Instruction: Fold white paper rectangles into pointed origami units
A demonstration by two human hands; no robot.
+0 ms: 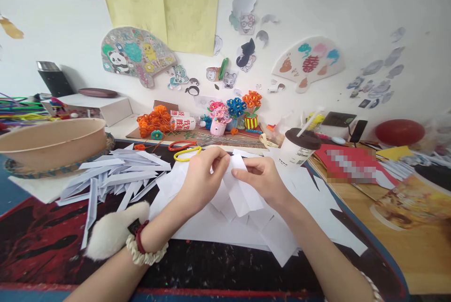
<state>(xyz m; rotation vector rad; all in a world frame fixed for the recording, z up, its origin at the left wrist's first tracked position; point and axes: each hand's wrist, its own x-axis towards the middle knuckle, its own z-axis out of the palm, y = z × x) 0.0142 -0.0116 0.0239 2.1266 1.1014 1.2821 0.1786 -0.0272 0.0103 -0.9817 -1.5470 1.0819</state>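
Note:
Between my two hands is a small white paper strip (238, 184), held up over a spread of loose white paper pieces (278, 238). My left hand (208, 170) pinches its upper left edge with thumb and forefinger. On the right side, the thumb of my right hand (261, 177) presses on the strip with the fingers curled behind it. To the left lies a heap of narrow folded paper strips (120, 170). Scissors with red and yellow handles (185, 149) rest just beyond my left hand.
A beige bowl (52, 140) stands at the left, with a fluffy white object (112, 231) by my left wrist. A lidded cup with a straw (299, 147) is behind my right hand. Flower pots (218, 126) line the wall. A red packet (352, 166) lies at the right.

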